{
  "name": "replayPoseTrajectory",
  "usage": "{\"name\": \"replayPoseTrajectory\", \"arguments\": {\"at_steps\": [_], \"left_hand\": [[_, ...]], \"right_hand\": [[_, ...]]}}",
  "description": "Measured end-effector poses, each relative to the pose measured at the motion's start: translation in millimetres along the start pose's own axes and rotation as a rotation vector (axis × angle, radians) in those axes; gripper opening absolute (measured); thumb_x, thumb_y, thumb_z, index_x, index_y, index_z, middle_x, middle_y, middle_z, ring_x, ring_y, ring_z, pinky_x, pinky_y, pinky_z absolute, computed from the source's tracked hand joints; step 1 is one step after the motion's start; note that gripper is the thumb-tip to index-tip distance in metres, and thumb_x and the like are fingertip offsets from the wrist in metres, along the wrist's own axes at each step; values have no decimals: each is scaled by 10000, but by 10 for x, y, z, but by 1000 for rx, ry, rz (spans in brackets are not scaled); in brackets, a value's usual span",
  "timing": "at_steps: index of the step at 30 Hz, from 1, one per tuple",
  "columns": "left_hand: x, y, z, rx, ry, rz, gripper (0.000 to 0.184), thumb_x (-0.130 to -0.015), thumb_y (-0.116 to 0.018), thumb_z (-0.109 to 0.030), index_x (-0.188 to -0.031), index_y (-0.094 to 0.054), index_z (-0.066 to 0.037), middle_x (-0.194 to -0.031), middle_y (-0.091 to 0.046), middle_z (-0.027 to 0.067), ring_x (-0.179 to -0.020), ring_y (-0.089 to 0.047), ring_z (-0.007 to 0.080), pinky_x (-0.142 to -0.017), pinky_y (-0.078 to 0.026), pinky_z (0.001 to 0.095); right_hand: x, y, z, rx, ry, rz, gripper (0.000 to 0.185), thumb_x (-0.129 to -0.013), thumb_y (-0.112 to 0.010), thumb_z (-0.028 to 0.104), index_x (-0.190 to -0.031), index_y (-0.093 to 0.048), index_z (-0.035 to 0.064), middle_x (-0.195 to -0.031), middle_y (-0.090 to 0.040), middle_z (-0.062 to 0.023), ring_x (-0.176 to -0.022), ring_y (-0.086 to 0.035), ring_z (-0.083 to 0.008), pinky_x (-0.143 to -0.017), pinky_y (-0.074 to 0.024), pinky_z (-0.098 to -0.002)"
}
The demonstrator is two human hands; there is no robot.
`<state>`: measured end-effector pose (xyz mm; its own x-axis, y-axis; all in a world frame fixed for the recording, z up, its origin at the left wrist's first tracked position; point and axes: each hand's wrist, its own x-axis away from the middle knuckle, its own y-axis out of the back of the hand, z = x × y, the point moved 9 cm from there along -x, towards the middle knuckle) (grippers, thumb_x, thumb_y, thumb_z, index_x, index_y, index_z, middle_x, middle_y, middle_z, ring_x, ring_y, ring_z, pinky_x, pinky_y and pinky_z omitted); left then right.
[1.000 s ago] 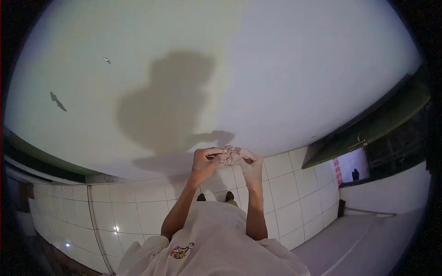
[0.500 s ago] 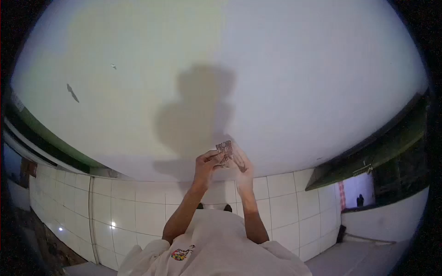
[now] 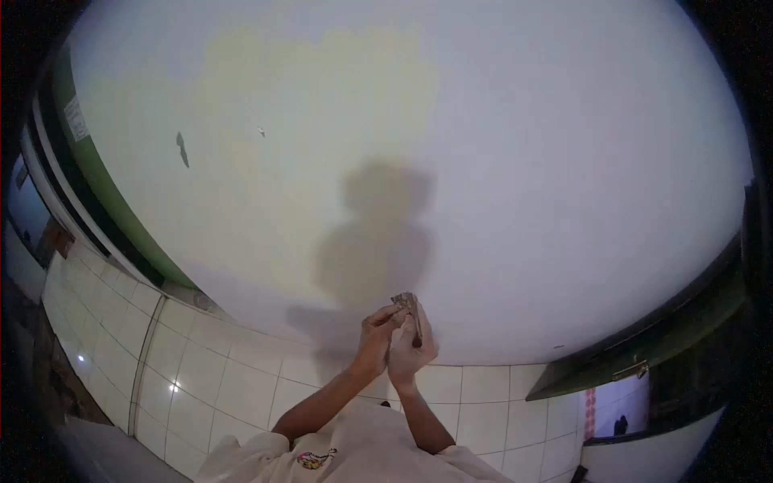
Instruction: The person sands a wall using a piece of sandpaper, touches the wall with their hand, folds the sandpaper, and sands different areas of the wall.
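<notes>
A small, dark, shiny crinkled packet (image 3: 405, 302) is held up between both hands in front of the pale wall. My left hand (image 3: 378, 342) pinches its left side with the fingertips. Around its right side and lower part, the fingers of my right hand (image 3: 412, 348) are wrapped, close beside the left. Part of the packet is hidden behind the fingers, and what it contains cannot be made out.
The wall (image 3: 547, 185) bears my shadow and has a dark mark and a small chip at the left. White tiles cover the floor (image 3: 322, 401). A dark green door (image 3: 636, 364) with a metal bolt stands at the right. One shoe tip (image 3: 385, 403) shows below.
The view has turned, shifting the wall marks rightward. Both hands have come closer together, and the packet, earlier spread out facing the camera, now appears narrower and more edge-on.
</notes>
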<state>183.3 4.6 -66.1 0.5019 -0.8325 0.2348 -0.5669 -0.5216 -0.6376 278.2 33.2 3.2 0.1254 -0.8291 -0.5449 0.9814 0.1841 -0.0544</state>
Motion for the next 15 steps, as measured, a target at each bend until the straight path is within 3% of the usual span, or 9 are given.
{"name": "replayPoseTrajectory", "arguments": {"at_steps": [1,3,4,6,7,9,10,12,15], "left_hand": [[21,-38,-106,7,-6,0,250,-910,-648,-103,-1140,-655,-5,-1052,-662,46,-969,-611,118,-869,-501,290],[54,-155,-576,-222,-272,37,356,-891,-689,-153,-1217,-632,-20,-1199,-641,78,-1088,-587,153,-943,-464,328],[4,-124,-678,-219,-275,37,356,-891,-689,-153,-1217,-632,-20,-1199,-641,78,-1088,-587,153,-943,-464,328],[75,-61,-1241,-539,-740,-82,432,-882,-698,-164,-1279,-594,-30,-1289,-618,117,-1138,-589,212,-974,-449,360],[23,-8,-1355,-537,-743,-76,432,-882,-698,-164,-1279,-594,-30,-1289,-618,117,-1138,-589,212,-974,-449,360],[163,61,-1774,-761,-1092,-237,430,-874,-683,-110,-1284,-580,-29,-1291,-620,146,-1176,-579,289,-1006,-434,403],[81,119,-1877,-759,-1092,-233,430,-874,-683,-110,-1284,-580,-29,-1291,-620,146,-1176,-579,289,-1006,-434,403],[230,74,-2098,-941,-1519,-363,398,-856,-659,-35,-1247,-588,-22,-1283,-618,159,-1213,-559,338,-1012,-435,449],[122,47,-2232,-982,-1708,-405,351,-906,-624,-61,-1253,-581,-31,-1309,-603,145,-1260,-526,367,-1058,-413,500]], "right_hand": [[-115,-18,53,0,6,7,307,-976,-504,-14,-1263,-582,-92,-1163,-687,-182,-1062,-672,-255,-932,-518,-337],[-401,42,500,-50,345,-80,304,-952,-471,-91,-1223,-607,-99,-1130,-700,-185,-1043,-687,-263,-911,-535,-343],[-580,81,632,24,386,-72,321,-937,-464,-122,-1224,-607,-98,-1145,-694,-192,-1063,-682,-265,-911,-535,-341],[-975,120,1013,152,514,-62,358,-907,-456,-171,-1224,-605,-99,-1185,-676,-208,-1094,-673,-272,-919,-533,-337],[-1167,79,1252,208,604,-61,374,-894,-455,-190,-1224,-604,-100,-1209,-664,-217,-1105,-669,-277,-926,-530,-335],[-1441,-35,1703,274,820,-85,468,-822,-465,-245,-1232,-613,-76,-1252,-646,-206,-1136,-655,-295,-942,-523,-326],[-1531,-117,1916,353,919,-66,520,-787,-465,-260,-1240,-618,-56,-1264,-644,-189,-1157,-642,-301,-955,-520,-334],[-1767,-304,2113,436,1018,-43,573,-751,-465,-275,-1248,-624,-36,-1276,-642,-171,-1179,-630,-307,-968,-516,-341],[-1979,-539,2260,485,1246,-166,648,-701,-461,-277,-1260,-633,4,-1272,-648,-155,-1212,-605,-319,-985,-511,-355]]}}
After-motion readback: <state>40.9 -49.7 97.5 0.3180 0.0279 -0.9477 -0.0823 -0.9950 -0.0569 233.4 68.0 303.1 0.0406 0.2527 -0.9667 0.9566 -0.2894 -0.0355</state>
